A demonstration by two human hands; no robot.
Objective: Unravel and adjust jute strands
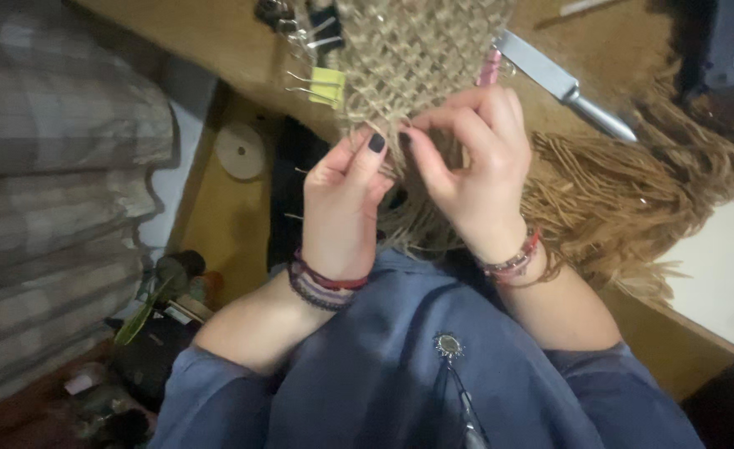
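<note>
A person's left hand and right hand pinch loose jute strands at the lower edge of a woven jute panel, fingers closed on the fibres. Finished mesh lies beyond the fingertips; unwoven strands hang below. A yellow binder clip and a knife flank the tight workspace.
</note>
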